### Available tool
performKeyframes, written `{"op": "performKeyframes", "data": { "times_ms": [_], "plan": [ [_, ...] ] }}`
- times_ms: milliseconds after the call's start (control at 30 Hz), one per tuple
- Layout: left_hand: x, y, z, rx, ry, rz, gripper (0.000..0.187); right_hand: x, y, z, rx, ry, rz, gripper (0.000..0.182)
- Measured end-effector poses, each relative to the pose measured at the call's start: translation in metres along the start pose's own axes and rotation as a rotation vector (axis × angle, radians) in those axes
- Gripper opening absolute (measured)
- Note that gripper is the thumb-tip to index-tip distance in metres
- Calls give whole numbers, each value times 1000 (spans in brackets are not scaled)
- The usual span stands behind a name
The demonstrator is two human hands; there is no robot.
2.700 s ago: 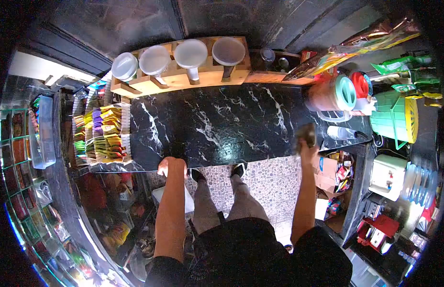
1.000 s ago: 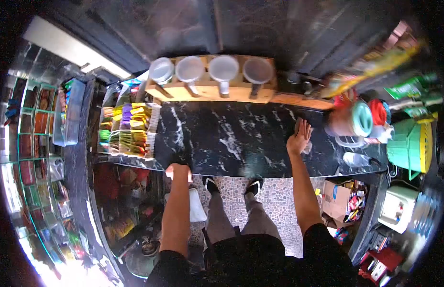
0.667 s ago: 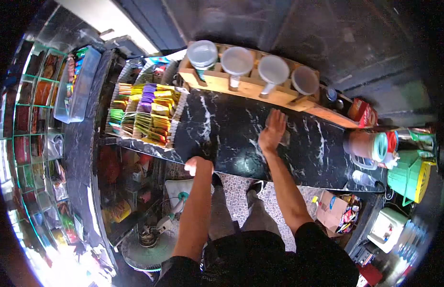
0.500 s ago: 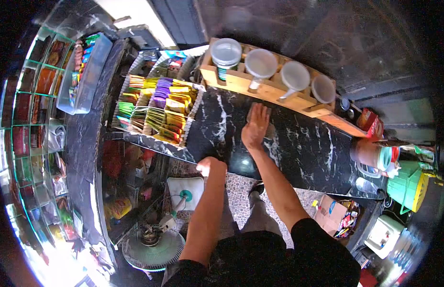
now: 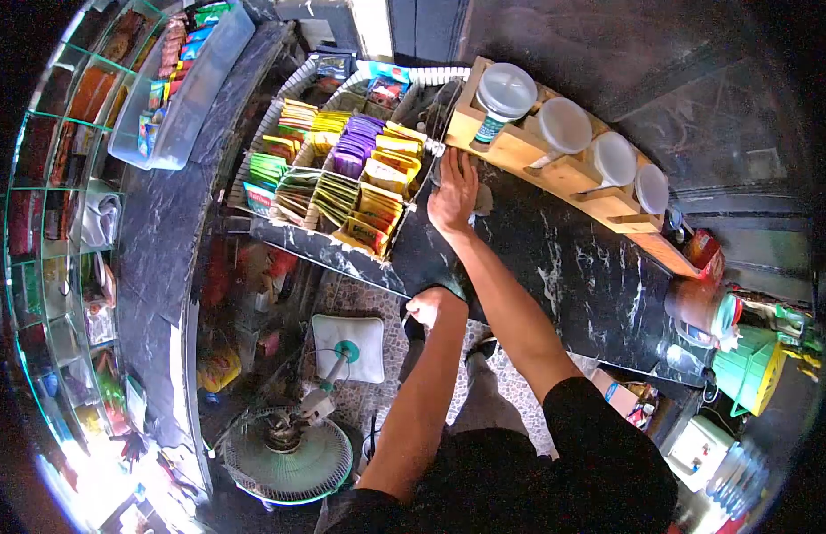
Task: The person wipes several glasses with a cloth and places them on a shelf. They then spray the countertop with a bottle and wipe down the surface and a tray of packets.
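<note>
My right hand (image 5: 453, 193) lies flat on the black marbled counter (image 5: 564, 258), fingers stretched toward the wooden rack (image 5: 520, 149), just right of the sachet organizer (image 5: 297, 178). A greyish patch (image 5: 484, 198) shows beside it; whether this is a cloth under the palm is unclear. At the counter's front edge, my left hand (image 5: 428, 305) is curled closed, and what its fingers hold, if anything, is hidden. Colourful sachets (image 5: 352, 147) stand upright in the organizer's compartments. Several tubs with whitish lids (image 5: 564, 125) sit in the rack.
A clear bin of packets (image 5: 177, 107) stands on the left counter beside glass shelves (image 5: 52, 227). Below are a fan (image 5: 288, 454) and a white fan base (image 5: 364, 343) on the pebbled floor. At right are jars (image 5: 698, 311), a green container (image 5: 747, 365) and a cardboard box (image 5: 616, 392).
The view has shifted, so the organizer and rack appear farther right. My right hand has moved left along the counter, closer to the organizer. My left hand stays curled at the front edge.
</note>
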State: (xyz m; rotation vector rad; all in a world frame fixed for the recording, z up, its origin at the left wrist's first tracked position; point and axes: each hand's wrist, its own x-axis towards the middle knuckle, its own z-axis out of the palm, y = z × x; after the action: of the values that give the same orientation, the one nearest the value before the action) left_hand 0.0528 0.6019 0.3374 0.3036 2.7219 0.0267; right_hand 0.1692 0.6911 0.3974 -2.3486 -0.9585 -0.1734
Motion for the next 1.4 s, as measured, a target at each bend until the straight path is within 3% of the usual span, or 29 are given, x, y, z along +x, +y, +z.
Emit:
{"op": "performKeyframes", "data": {
  "times_ms": [33, 167, 267, 333, 400, 433, 733, 800, 833, 867, 933, 1000, 1100, 1133, 1200, 1233, 1333, 1400],
  "plan": [
    [-2, 1, 0, -50, -8, -49, 41, -1, 4, -1, 15, 3, -35, 69],
    [12, -8, 5, -232, -167, 45, 37, -5, 12, -5, 68, -10, -133, 68],
    [-11, 8, -42, -559, -320, -305, 42, -19, 16, -8, 103, -38, -167, 65],
    [-18, 12, -52, -476, -265, -281, 42, -36, 14, -18, 87, -71, -215, 65],
    [-35, 12, -73, -317, -254, -29, 45, -58, 10, -34, 100, -139, -208, 65],
    [47, -34, 55, 235, -315, 492, 43, -67, 8, -42, 138, -159, -226, 65],
    [47, -27, 39, -119, -451, 276, 54, -161, 19, -120, 258, -441, -389, 64],
    [75, -37, 36, -874, -1116, 6, 51, -182, 20, -141, 255, -486, -397, 60],
    [80, -52, 44, -582, -1012, 28, 65, -193, 20, -151, 214, -520, -379, 59],
    [81, -63, 25, -594, -1012, 24, 65, -205, 20, -158, 171, -558, -359, 57],
    [73, -83, -41, -395, -1385, 137, 69, -226, 21, -159, 228, -548, -315, 55],
    [74, -110, -77, -459, -1618, 223, 73, -241, 19, -156, 288, -540, -274, 54],
    [58, -134, -117, -657, -1553, 223, 69, -248, 2, -151, 549, -554, 106, 47],
    [58, -131, -128, -665, -1551, 218, 69, -248, -9, -147, 547, -560, 99, 47],
    [60, -119, -158, -989, -1671, 310, 63, -245, -36, -137, 700, -599, 15, 49],
    [70, -107, -178, -959, -1663, 228, 58, -239, -50, -135, 609, -613, -142, 55],
    [117, -69, -175, -992, -1634, 272, 52, -234, -76, -107, 635, -905, -282, 72],
    [143, -40, -181, -975, -1617, 334, 36, -230, -95, -89, 803, -977, -244, 80]
  ]
}}
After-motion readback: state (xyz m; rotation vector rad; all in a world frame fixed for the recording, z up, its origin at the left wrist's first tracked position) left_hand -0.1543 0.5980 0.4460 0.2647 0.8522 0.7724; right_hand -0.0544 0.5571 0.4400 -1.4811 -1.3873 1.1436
